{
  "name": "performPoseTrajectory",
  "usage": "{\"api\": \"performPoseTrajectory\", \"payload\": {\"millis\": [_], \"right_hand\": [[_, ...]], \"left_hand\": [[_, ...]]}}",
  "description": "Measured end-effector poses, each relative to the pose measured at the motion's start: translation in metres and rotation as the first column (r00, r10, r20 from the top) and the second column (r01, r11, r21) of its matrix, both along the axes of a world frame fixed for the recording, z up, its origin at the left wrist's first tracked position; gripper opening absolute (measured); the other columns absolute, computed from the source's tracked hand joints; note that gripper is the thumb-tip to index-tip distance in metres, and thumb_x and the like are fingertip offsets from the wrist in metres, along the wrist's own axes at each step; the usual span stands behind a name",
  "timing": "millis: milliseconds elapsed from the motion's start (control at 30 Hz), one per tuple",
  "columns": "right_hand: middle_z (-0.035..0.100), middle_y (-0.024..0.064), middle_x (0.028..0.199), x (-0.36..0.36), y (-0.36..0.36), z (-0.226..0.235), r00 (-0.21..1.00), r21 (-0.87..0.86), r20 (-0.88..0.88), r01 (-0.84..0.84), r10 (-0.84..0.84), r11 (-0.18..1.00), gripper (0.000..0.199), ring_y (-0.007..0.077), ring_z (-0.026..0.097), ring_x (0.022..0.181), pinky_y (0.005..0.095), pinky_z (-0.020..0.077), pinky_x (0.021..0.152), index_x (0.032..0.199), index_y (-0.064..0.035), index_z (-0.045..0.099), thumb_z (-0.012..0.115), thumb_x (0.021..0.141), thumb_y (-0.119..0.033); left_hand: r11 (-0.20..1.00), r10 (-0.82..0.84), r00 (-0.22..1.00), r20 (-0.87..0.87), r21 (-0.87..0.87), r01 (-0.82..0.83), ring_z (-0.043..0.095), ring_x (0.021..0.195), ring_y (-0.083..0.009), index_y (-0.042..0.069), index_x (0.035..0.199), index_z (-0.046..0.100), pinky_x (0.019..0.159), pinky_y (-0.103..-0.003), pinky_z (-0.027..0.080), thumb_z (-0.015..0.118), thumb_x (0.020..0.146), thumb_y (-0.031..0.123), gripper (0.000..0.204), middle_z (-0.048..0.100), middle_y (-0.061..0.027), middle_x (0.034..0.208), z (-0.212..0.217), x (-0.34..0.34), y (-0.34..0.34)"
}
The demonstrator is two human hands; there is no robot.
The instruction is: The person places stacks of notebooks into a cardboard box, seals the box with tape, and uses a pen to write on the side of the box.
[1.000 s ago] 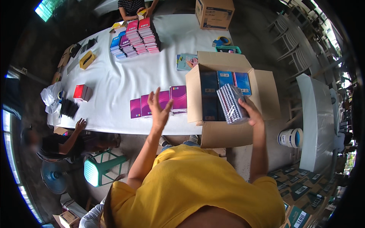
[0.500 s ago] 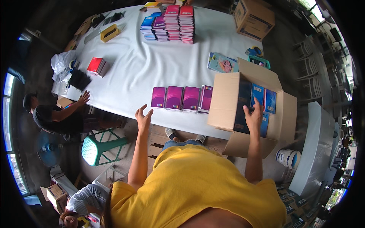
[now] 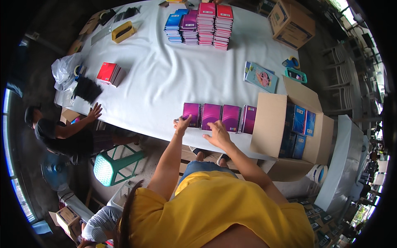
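Four-sided purple spiral notebooks stand in a row of small stacks along the table's near edge. My left hand [image 3: 182,124] is at the lower left corner of the leftmost purple notebook [image 3: 192,112], its thumb over the cover and its fingers apart. My right hand [image 3: 218,135] is open at the lower edge of the second purple notebook [image 3: 211,114], fingers spread; whether it touches is unclear. To the right, the open cardboard box [image 3: 268,124] has blue notebooks [image 3: 298,119] inside. Its flap hides part of the rightmost purple notebook [image 3: 249,120].
Tall stacks of pink and red notebooks [image 3: 206,25] stand at the far side of the white-covered table [image 3: 153,82]. A red notebook stack [image 3: 108,73] sits at left, near a person [image 3: 62,128]. A green stool [image 3: 113,165] and a closed cardboard box [image 3: 291,25] flank the table.
My right hand has left the box of blue notebooks and come left to the purple row. My left hand has moved to the leftmost purple notebook. The view has shifted.
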State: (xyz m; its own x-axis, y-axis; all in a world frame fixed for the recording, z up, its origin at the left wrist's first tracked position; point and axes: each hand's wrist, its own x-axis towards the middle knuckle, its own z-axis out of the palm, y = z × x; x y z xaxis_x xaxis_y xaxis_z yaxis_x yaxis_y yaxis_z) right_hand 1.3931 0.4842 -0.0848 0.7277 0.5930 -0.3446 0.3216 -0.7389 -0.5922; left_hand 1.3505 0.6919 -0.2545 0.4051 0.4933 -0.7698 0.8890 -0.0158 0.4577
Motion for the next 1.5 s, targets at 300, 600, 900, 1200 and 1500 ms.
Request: {"api": "performPoseTrajectory", "payload": {"millis": [300, 600, 900, 1200, 1500], "right_hand": [[0.004, 0.0253, 0.156, 0.034, 0.059, -0.043, 0.7, -0.539, 0.104, -0.557, 0.707, 0.631, 0.118, 0.0508, 0.0, 0.142, 0.074, 0.0183, 0.104, 0.148, -0.0131, 0.029, 0.09, 0.051, -0.039], [0.042, 0.0259, 0.136, 0.056, 0.047, -0.044, 0.739, -0.271, 0.268, -0.558, 0.618, 0.784, 0.054, 0.0543, 0.017, 0.137, 0.0653, 0.0353, 0.103, 0.115, -0.0034, 0.063, 0.08, 0.066, -0.016], [0.048, 0.0128, 0.135, 0.033, -0.043, 0.065, 0.722, 0.78, -0.618, 0.612, 0.311, 0.13, 0.065, 0.023, 0.048, 0.124, 0.0396, 0.0381, 0.107, 0.126, -0.005, 0.052, 0.078, 0.067, -0.009], [0.047, 0.0188, 0.129, 0.0, -0.191, 0.171, 0.921, 0.509, 0.307, 0.052, -0.238, 0.859, 0.105, 0.0342, 0.048, 0.12, 0.0438, 0.0397, 0.101, 0.148, -0.0123, 0.034, 0.086, 0.06, -0.033], [0.053, 0.025, 0.122, 0.06, -0.405, 0.162, 0.853, -0.295, 0.269, 0.515, -0.448, 0.805, 0.086, 0.0386, 0.052, 0.119, 0.0419, 0.0444, 0.099, 0.135, -0.0162, 0.055, 0.085, 0.057, -0.038]], "left_hand": [[0.945, -0.004, 0.987, 0.158, -0.322, 0.055, 0.061, 0.065, -0.0191, -0.009, 0.097, 0.062, 0.058, -0.03, 0.048, 0.079, 0.066, 0.051, 0.07, 0.065, -0.0121, 0.08, 0.011, -0.014, 0.049], [0.179, 0.765, 0.642, 0.056, -0.975, -0.129, 0.06, 0.112, -0.0309, 0.003, 0.132, 0.049, 0.097, -0.044, 0.047, 0.065, 0.085, 0.033, 0.058, 0.062, -0.0148, 0.121, 0.071, -0.137, 0.05], [0.117, 0.901, 0.338, 0.273, -0.902, 0.416, 0.044, 0.118, -0.0343, 0.017, 0.114, 0.06, 0.097, -0.056, 0.034, 0.059, 0.077, 0.06, 0.057, 0.051, -0.0123, 0.125, 0.159, -0.045, -0.071], [0.125, 0.677, 0.536, 0.504, -0.797, 0.591, 0.044, 0.122, -0.0383, 0.009, 0.127, 0.052, 0.096, -0.063, 0.037, 0.066, 0.07, 0.061, 0.078, 0.049, -0.0171, 0.131, 0.246, 0.002, -0.175], [0.128, 0.601, 0.684, 0.414, -0.894, 0.429, 0.062, 0.108, -0.0333, -0.003, 0.133, 0.045, 0.096, -0.047, 0.05, 0.071, 0.068, 0.018, 0.073, 0.059, -0.0213, 0.122, 0.265, -0.009, -0.234]]}}
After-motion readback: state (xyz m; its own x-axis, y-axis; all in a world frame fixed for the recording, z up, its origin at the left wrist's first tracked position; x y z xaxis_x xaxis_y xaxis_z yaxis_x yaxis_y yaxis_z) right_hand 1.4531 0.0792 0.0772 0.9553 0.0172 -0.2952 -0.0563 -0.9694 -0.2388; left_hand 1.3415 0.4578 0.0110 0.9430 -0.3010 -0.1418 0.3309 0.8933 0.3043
